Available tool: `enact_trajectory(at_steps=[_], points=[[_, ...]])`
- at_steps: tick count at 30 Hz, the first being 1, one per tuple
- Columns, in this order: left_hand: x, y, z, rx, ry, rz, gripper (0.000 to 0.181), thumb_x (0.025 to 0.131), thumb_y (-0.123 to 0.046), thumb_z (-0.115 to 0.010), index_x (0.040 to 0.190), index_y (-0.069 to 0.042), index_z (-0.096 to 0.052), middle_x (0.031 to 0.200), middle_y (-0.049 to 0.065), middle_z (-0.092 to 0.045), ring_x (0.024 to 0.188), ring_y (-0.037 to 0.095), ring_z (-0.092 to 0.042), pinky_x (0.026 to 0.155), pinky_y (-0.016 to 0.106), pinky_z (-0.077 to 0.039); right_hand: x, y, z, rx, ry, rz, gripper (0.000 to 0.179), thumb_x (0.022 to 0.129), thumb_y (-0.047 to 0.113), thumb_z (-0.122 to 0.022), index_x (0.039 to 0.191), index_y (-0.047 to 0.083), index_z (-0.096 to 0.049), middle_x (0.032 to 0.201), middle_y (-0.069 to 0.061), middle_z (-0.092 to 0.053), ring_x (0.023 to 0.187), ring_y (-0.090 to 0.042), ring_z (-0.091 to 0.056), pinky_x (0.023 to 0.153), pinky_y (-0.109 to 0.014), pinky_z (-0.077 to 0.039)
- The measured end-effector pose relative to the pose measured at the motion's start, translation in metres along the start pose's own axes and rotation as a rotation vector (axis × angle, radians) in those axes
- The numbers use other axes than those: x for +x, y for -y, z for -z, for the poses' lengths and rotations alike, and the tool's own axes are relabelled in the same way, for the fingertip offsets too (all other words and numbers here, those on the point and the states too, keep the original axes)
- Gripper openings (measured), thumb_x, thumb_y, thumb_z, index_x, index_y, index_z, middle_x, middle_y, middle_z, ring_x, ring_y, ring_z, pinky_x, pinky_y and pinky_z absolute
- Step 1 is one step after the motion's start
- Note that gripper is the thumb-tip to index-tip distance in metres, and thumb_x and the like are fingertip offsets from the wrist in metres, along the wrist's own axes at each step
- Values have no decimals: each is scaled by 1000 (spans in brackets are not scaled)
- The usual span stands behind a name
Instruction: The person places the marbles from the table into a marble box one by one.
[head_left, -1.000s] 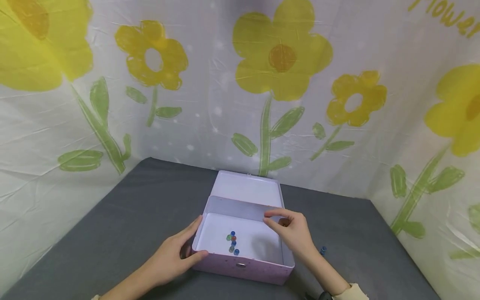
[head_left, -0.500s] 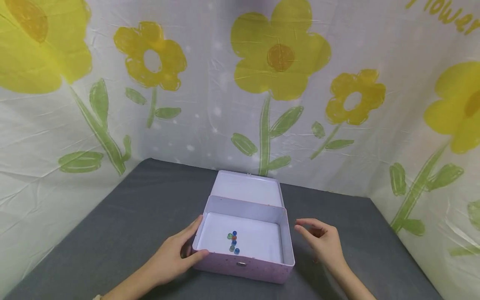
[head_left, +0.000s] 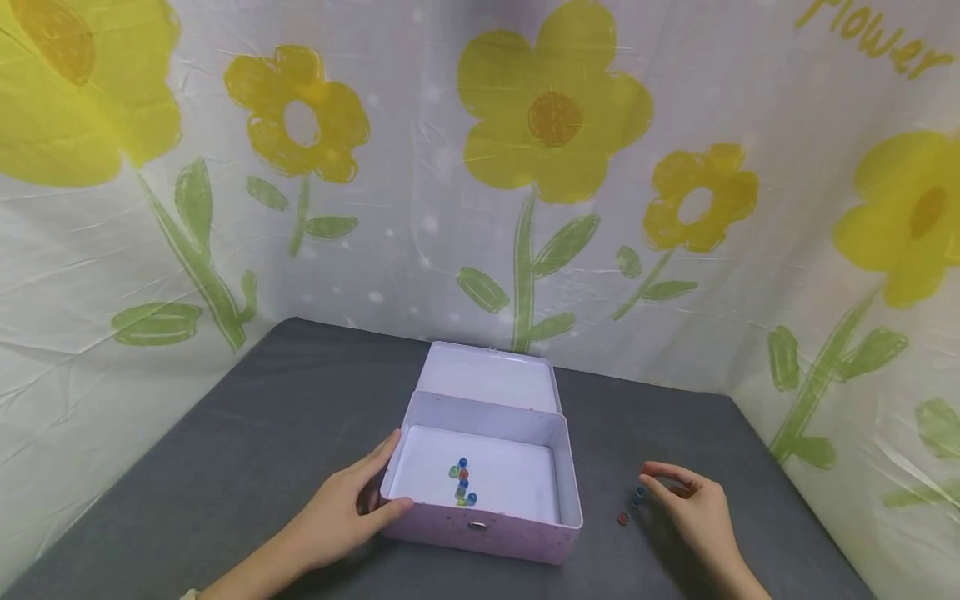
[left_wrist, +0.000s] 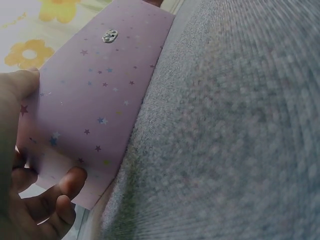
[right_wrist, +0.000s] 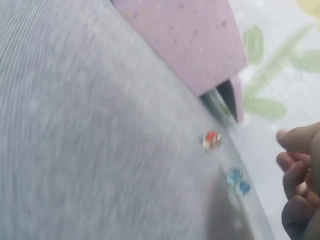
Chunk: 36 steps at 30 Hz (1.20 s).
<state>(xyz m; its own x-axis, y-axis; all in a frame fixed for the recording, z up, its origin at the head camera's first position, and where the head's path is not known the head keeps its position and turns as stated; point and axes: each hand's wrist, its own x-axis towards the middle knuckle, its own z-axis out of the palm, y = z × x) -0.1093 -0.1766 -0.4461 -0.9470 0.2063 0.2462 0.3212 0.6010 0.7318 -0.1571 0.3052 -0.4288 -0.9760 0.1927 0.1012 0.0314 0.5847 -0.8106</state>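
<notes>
Gripping the front left corner of the box (head_left: 517, 540), the left hand (head_left: 337, 510) lays its thumb at the front rim and its fingers along the left wall, so the corner sits between them. Out to the right of the box, the right hand (head_left: 696, 507) hangs above the cloth (head_left: 337, 392) with thumb and forefinger bent toward each other, a narrow gap at the tips and nothing visible between them. Two blue marbles (head_left: 639, 497) lie on the cloth right of the box, close together and just beside those fingertips in the head view; the right wrist view shows them apart from the fingers. The red marble (head_left: 623, 518) lies between that pair and the box, nearer the front and farther from the fingers. Inside the box, a small cluster of marbles (head_left: 463, 483) in blue, green, red and yellow sits left of centre, reaching to the front wall and well apart from the right hand. The lid (head_left: 491, 375) is folded open behind the box, the clasp (head_left: 477, 526) is on its front wall, and a flowered curtain (head_left: 420, 275) hangs behind it.
</notes>
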Motion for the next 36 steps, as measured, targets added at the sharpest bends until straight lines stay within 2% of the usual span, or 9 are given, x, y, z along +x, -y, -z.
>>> enact_trajectory(at_steps=[4,9,14,20,26,31,36], points=[[0,2,-1,0,0,8,93,92,-55,-79,167,-18,-37,155,11,-54,82,5,-51,69,23,-43,2,-14,1,-51,37,-36,42,92,35,-85,124,8,-79,125,-6,-77,94,3,-72,68,-24,-53],[-2,3,-2,-25,6,7,92,93,-52,-80,166,-16,-37,139,9,-58,73,3,-48,65,23,-43,3,-28,-3,-73,84,-51,43,91,32,-86,123,4,-79,127,-16,-75,90,-12,-77,63,-28,-56],[-3,4,-3,-39,18,14,92,93,-52,-79,167,-17,-37,138,8,-58,73,2,-48,65,22,-43,2,-33,-5,-91,79,-50,39,92,27,-85,121,3,-79,129,-21,-73,92,-21,-78,62,-29,-57],[-4,4,-3,-43,12,19,92,93,-51,-80,166,-17,-37,139,9,-59,71,2,-48,64,22,-44,4,-33,-7,-137,63,-10,33,93,26,-84,119,5,-81,127,-19,-74,88,-19,-78,62,-28,-56],[-3,3,1,-26,4,10,91,93,-52,-79,167,-17,-37,140,9,-58,71,1,-46,64,22,-43,7,-31,-12,-207,32,78,30,92,27,-86,114,8,-83,118,-15,-78,93,-25,-79,71,-27,-59],[-2,2,0,-18,9,12,92,93,-53,-79,167,-18,-37,139,9,-58,71,2,-47,65,22,-44,7,-31,-11,-203,24,76,28,92,27,-86,113,9,-83,119,-14,-78,92,-23,-80,74,-28,-60],[0,1,-2,-22,9,6,91,93,-52,-79,167,-19,-37,140,9,-58,71,2,-47,64,22,-44,5,-30,-7,-178,19,47,29,92,28,-86,114,9,-83,123,-16,-76,86,-18,-79,67,-26,-57]])
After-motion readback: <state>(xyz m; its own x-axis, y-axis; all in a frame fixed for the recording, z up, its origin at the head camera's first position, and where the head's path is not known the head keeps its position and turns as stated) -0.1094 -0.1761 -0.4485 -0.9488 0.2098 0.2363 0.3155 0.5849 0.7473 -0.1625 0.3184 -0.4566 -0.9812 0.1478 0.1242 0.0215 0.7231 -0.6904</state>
